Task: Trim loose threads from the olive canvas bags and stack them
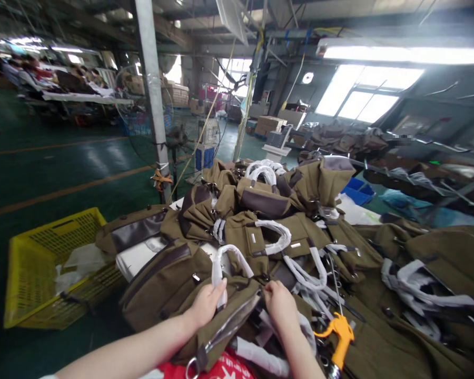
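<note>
Close in front of me lies an olive bag (237, 308) with a metal zipper along its edge and a ring at its near end. My left hand (208, 304) is closed on this bag beside the base of a handle wrapped in white (233, 252). At the bag's far edge, the fingers of my right hand (278, 302) are pinched together; what they hold is too small to make out. An orange air gun (342, 337) hangs to the right of my right forearm. More olive bags with wrapped handles (274, 237) are heaped beyond both hands.
A yellow plastic crate (55, 231) holding clear plastic stands at the left. Behind the heap rises a metal post (152, 95). More olive bags (450, 252) lie at the right, near a blue bin (357, 191). People sit at tables far back left.
</note>
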Available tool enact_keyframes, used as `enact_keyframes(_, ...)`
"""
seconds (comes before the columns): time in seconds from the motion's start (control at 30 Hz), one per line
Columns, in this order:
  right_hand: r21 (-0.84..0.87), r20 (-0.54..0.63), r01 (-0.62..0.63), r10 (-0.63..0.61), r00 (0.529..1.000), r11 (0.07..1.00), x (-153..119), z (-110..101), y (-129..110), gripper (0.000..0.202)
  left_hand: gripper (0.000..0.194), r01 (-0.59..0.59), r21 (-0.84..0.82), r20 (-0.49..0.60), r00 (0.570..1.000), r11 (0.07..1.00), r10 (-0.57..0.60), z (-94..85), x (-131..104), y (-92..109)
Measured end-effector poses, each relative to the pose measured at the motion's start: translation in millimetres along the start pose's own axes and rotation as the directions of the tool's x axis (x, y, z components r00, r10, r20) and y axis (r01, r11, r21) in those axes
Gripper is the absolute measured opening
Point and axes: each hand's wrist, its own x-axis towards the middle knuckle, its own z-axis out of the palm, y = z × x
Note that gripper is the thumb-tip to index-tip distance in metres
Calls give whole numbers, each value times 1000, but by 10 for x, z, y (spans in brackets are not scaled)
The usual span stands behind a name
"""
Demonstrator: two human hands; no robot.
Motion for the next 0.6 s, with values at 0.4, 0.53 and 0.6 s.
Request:
enact_keyframes(0.4, 292, 92, 475, -519, 850, 830, -539, -122, -508, 14, 47, -175, 368, 312, 949, 913, 56, -304, 150, 246)
enact_keyframes(0.53, 92, 40, 598, -603, 797, 796, -677, -120, -634, 22, 33, -229, 798, 256, 966, 557, 30, -685, 339, 522)
enact_keyframes(0.6, -11, 119, 661, -655, 746, 751, -760, -62, -719, 22, 31, -124, 898, 98, 992, 423, 84, -853, 433, 683)
